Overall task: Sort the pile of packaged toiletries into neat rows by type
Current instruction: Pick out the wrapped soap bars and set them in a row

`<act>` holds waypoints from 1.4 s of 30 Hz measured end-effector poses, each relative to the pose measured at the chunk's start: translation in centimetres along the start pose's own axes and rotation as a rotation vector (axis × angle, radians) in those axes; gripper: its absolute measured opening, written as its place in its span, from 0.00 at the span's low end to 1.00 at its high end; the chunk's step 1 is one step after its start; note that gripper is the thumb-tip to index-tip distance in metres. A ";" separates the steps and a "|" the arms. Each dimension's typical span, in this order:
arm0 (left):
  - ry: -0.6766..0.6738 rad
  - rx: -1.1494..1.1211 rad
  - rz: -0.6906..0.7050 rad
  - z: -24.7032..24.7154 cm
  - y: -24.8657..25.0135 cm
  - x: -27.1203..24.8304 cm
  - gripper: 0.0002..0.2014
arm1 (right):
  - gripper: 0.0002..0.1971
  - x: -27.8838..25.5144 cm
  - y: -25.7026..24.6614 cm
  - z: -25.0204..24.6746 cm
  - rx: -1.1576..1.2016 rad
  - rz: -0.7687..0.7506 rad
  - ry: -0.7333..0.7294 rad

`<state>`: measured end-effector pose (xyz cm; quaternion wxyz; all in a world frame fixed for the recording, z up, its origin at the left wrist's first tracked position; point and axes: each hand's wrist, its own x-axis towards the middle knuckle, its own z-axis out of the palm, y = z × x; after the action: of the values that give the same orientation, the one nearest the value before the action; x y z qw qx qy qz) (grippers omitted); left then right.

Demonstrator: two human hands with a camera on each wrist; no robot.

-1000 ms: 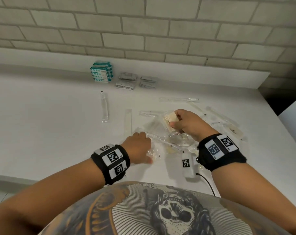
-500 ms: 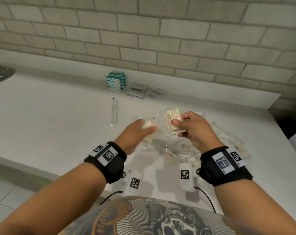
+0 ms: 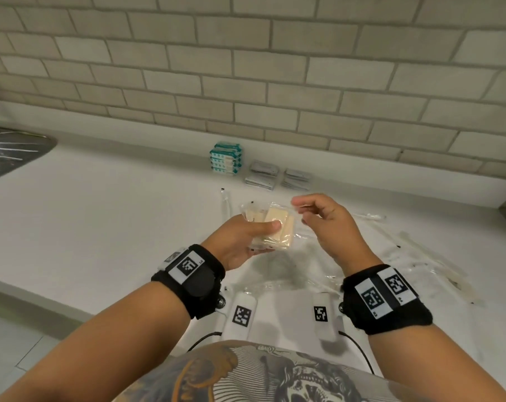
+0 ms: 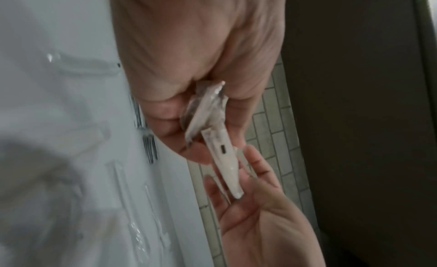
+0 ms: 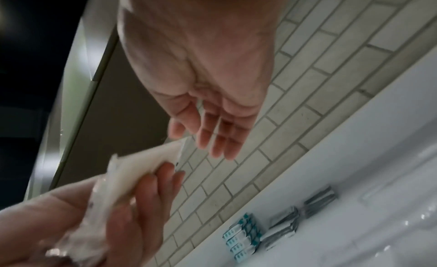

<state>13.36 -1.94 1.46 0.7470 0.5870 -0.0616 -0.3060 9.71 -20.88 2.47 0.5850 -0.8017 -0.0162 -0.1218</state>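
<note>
Packets of pale cream toiletries [image 3: 275, 227], two or three stacked, sit in my left hand [image 3: 240, 242], thumb clamped across the top so the like ones stay together above the table [image 3: 101, 227]. My right hand [image 3: 324, 224] hovers just beside them, fingers loosely apart and holding nothing, I judge free to fetch another from the clear-wrapped pile [image 3: 391, 256] below and to its right. Beyond both hands, teal packs [image 3: 225, 159] and grey sachets [image 3: 277, 175] already stand sorted by the wall.

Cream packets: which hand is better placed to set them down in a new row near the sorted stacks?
Left, probably. The left hand already grips the cream packets, thumb on top, and sits nearer the teal packs. The right hand holds nothing, fingers loosely curled beside them.
</note>
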 end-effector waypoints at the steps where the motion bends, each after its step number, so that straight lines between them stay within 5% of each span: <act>1: 0.014 0.014 0.010 -0.7 0.2 0.0 0.19 | 0.14 0.3 -0.2 0.7 0.059 0.063 0.008; 4: 0.024 0.047 0.045 -2.6 0.6 0.2 0.17 | 0.12 1.3 -0.5 2.7 0.075 0.183 -0.112; 10: 0.172 -0.152 0.111 -7.0 1.7 1.0 0.12 | 0.19 3.3 -1.0 5.6 0.369 0.266 0.101; 14: 0.128 -0.204 0.085 -8.8 2.0 1.5 0.15 | 0.16 3.8 -1.8 7.9 0.539 0.346 0.071; 17: 0.061 -0.127 0.107 -9.2 2.1 1.7 0.18 | 0.09 3.5 -1.6 10.3 0.338 0.379 0.065; 22: 0.090 0.144 0.219 -10.9 2.4 1.8 0.31 | 0.17 2.6 -1.1 12.5 -0.082 0.286 -0.094; 26: 0.052 0.188 0.225 -12.3 2.8 1.1 0.32 | 0.12 2.8 -1.8 13.8 -0.126 0.172 -0.069; 29: 0.090 0.073 0.248 -13.4 2.9 0.3 0.22 | 0.10 2.7 -1.9 14.5 0.041 0.245 0.006; 33: 0.119 0.093 0.277 -14.5 2.9 -0.6 0.15 | 0.10 2.0 -1.7 15.8 0.095 0.260 -0.087; 39: 0.160 0.333 0.282 -14.9 3.4 -1.2 0.23 | 0.05 2.7 -3.2 16.6 -0.240 0.087 -0.096; 42: 0.160 0.267 0.261 -15.3 3.9 -1.8 0.15 | 0.03 3.9 -3.9 16.3 -0.621 0.043 -0.091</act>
<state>20.35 12.35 0.84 0.6984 0.6903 -0.1177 -0.1480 15.73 -4.71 2.28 0.3135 -0.9467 0.0125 -0.0723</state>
